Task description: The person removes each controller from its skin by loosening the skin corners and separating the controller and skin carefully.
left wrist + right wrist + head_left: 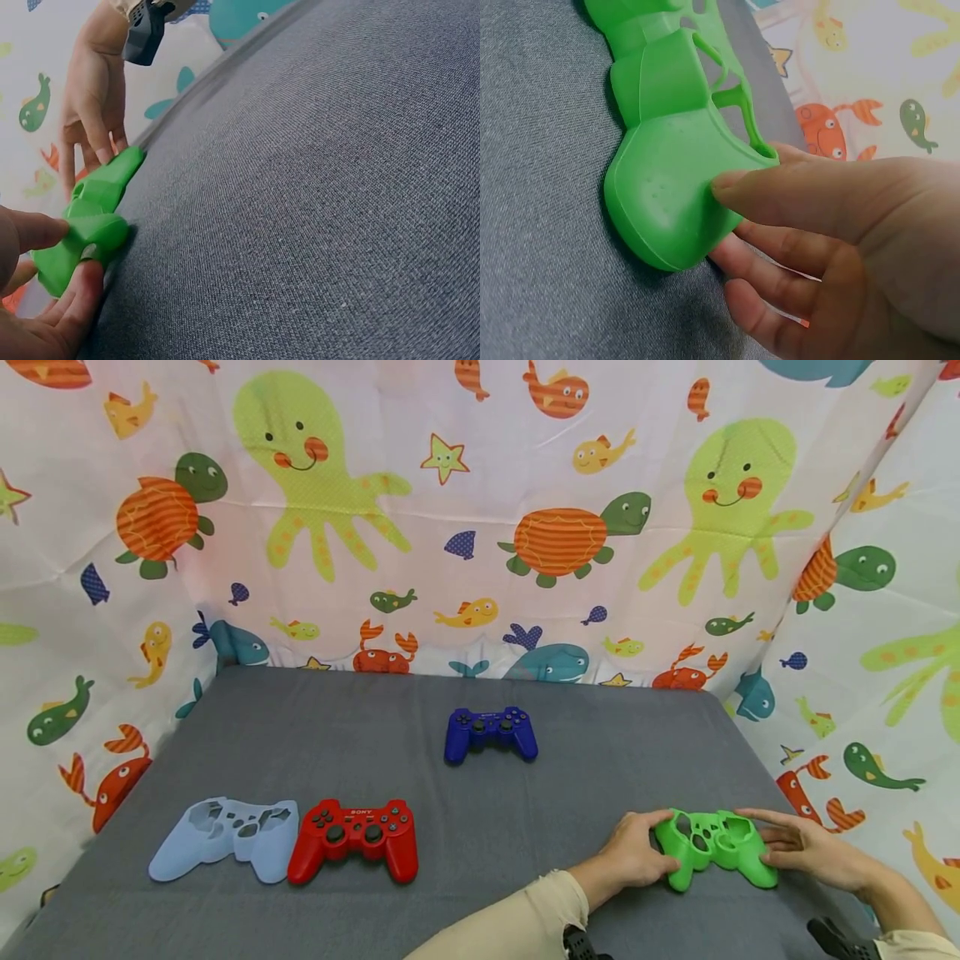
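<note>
A green silicone controller cover [711,850] lies on the grey cloth at the right, its button openings facing up and no controller visible inside. My left hand [632,852] pinches its left grip between thumb and fingers, seen close in the left wrist view on the same green cover [101,232]. On the other side, my right hand [813,852] holds the right grip. The right wrist view shows that thumb [780,191] pressed on the grip, with fingers partly hidden beneath the cover [667,187].
A red game controller [356,831] sits left of centre, touching or nearly touching a pale blue silicone cover [191,852]. Farther back is a dark blue controller [491,725]. A curtain [420,543] printed with sea animals walls the grey table [525,860] at back and sides.
</note>
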`<action>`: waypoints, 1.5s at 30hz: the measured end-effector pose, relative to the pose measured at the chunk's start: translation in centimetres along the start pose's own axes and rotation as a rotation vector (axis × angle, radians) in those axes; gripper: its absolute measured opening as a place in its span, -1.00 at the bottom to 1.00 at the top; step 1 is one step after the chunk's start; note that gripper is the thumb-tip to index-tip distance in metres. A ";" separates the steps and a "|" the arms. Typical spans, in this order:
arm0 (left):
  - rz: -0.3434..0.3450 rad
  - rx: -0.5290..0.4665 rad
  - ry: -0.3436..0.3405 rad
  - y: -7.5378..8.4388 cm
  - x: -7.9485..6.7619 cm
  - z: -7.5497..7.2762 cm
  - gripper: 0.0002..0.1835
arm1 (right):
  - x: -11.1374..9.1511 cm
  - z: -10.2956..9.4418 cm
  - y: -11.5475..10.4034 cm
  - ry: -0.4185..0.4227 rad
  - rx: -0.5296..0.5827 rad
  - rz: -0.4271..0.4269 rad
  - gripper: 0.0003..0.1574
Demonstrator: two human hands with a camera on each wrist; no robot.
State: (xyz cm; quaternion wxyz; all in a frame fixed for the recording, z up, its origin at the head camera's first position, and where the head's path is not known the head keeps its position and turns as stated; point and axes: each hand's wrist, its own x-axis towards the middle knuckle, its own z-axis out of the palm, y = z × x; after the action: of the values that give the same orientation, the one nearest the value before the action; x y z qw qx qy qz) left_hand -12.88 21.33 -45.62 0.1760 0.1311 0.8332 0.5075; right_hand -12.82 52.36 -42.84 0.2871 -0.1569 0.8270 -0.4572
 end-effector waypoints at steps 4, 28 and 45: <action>0.010 0.042 0.004 0.0 -0.1 0.0 -0.35 | -0.2 0.4 -0.5 0.062 -0.097 0.076 -0.32; 0.011 -0.130 -0.047 0.9 -2.0 -5.1 -0.59 | 2.2 3.5 -7.6 0.535 -0.445 0.000 -0.43; 0.104 -0.233 -0.036 0.1 -4.2 -12.7 -0.55 | 7.3 7.1 -12.1 0.536 -0.388 -0.213 -0.57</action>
State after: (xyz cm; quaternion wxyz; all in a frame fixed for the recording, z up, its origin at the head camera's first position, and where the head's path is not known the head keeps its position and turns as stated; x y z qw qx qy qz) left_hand -14.50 9.54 -39.53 0.1783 0.1621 0.7574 0.6068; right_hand -14.22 37.39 -37.93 -0.0246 -0.1684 0.9234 -0.3439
